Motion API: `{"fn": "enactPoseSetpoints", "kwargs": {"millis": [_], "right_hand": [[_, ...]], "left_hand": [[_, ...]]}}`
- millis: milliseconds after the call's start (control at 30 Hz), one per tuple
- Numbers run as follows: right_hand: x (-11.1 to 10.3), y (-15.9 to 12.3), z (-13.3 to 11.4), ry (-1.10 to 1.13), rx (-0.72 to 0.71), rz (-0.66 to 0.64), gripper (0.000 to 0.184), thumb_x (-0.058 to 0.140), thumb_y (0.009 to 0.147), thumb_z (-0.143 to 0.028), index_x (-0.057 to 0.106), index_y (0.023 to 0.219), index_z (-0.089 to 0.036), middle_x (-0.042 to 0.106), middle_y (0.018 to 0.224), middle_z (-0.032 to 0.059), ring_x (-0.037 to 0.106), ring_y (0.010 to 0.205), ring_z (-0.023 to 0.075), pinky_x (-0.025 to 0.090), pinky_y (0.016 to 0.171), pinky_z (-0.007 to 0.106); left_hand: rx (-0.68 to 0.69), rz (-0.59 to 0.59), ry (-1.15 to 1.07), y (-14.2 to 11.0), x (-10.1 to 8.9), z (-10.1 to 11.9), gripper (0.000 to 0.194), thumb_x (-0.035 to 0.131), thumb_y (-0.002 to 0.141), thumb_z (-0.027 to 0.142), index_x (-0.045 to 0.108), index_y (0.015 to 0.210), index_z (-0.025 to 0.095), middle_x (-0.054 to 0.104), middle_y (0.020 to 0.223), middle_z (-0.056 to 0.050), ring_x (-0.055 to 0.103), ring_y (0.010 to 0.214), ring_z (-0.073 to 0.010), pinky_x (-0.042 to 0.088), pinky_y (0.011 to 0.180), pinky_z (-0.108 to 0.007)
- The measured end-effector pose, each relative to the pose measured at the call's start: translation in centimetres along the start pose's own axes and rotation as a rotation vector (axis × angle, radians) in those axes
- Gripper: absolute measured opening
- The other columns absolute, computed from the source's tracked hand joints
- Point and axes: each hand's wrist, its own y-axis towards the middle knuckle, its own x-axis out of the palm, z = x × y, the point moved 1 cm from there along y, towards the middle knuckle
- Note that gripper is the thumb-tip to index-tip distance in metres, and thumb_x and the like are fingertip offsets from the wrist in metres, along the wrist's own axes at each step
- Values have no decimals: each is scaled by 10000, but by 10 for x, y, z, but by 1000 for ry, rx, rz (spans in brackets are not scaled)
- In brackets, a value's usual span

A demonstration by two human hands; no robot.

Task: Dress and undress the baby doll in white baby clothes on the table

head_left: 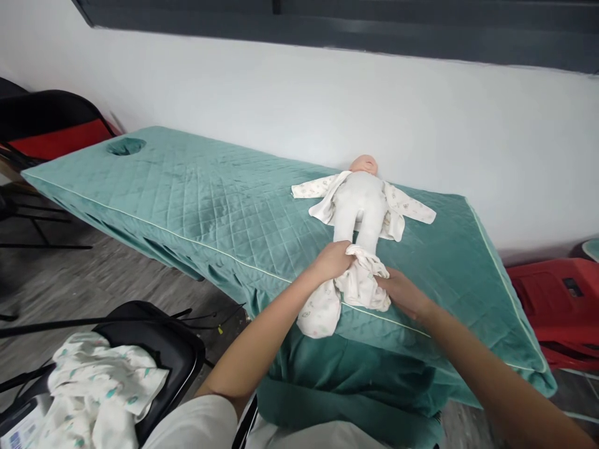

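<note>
A baby doll (360, 196) with a white cloth body lies on its back on the green quilted massage table (224, 206), legs towards me. Spread beneath it is an open white baby jacket (321, 187) with a small print, its sleeves reaching out to both sides. Bunched around the doll's lower legs are printed white baby pants (362, 280); one leg of them hangs over the table's near edge. My left hand (333, 260) is closed on the waistband at the left. My right hand (403, 292) grips the pants' right side, fingertips partly hidden in the cloth.
A black chair (182, 340) at the lower left carries a crumpled white printed cloth (105, 380). Red plastic seating (556, 305) stands beyond the table's right end. The white wall (262, 93) runs along the far side. A face hole (126, 146) opens at the table's left end.
</note>
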Motion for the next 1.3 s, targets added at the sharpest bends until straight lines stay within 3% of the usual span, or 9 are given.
{"fn": "enactPoseSetpoints", "kwargs": {"millis": [167,267,367,633,733,833,1000,1133,1300], "right_hand": [[-4,9,2,-359,-153,252,316,660,822,-386,712,1115,-281,716,1206,46,624,1160,340,440,1046,527],[-4,10,5,-449,-202,338,314,644,823,-371,710,1128,-335,705,1233,13,605,1193,345,430,1060,520],[-6,7,15,-434,-184,377,394,619,835,-408,686,1198,-270,706,1230,38,625,1162,328,457,1033,488],[-16,13,37,28,-211,297,360,749,753,-447,692,1020,-213,751,1002,48,679,928,263,532,851,398],[-21,21,37,183,-261,235,389,767,743,-474,661,1026,-229,745,1027,55,684,913,256,545,814,393],[-30,31,32,159,-334,225,436,773,736,-502,645,1069,-251,739,1054,55,681,951,264,548,829,403],[-48,59,19,81,-420,266,434,742,780,-483,638,1132,-250,717,1142,59,666,1040,256,533,911,408],[-53,84,12,119,-477,399,402,701,811,-455,638,1146,-243,685,1233,56,641,1120,236,498,985,411],[-52,112,-2,61,-535,497,362,590,868,-455,618,1144,-222,693,1187,67,630,1118,227,490,979,400]], "left_hand": [[39,-59,400,-3,4,13,264,443,871,190,648,1029,140,700,1011,-197,678,929,-330,489,768,-378],[50,-161,457,-6,3,19,298,427,889,203,624,1106,150,698,1033,-183,680,921,-327,494,740,-375],[78,-256,424,-6,-2,20,319,435,897,220,596,1168,170,696,1104,-146,670,975,-301,499,780,-364],[56,-376,-79,-4,-27,22,281,532,905,336,624,1123,185,676,1220,-63,618,1121,-246,466,953,-337],[-31,-421,-418,1,-31,20,354,626,872,369,636,1175,187,680,1230,-66,619,1139,-246,478,949,-335],[-103,-485,-766,12,-29,13,451,745,794,406,665,1176,181,705,1184,-88,651,1083,-236,502,913,-334],[-154,-376,-949,39,-24,10,451,817,722,389,703,1097,164,730,1093,-101,683,953,-229,518,843,-336],[-82,-265,-786,62,-24,19,356,760,764,351,704,1064,167,710,1098,-81,653,998,-223,489,837,-312],[28,-110,-498,92,-25,26,223,676,792,340,653,908,151,655,881,-17,589,805,-158,438,725,-264]]}}
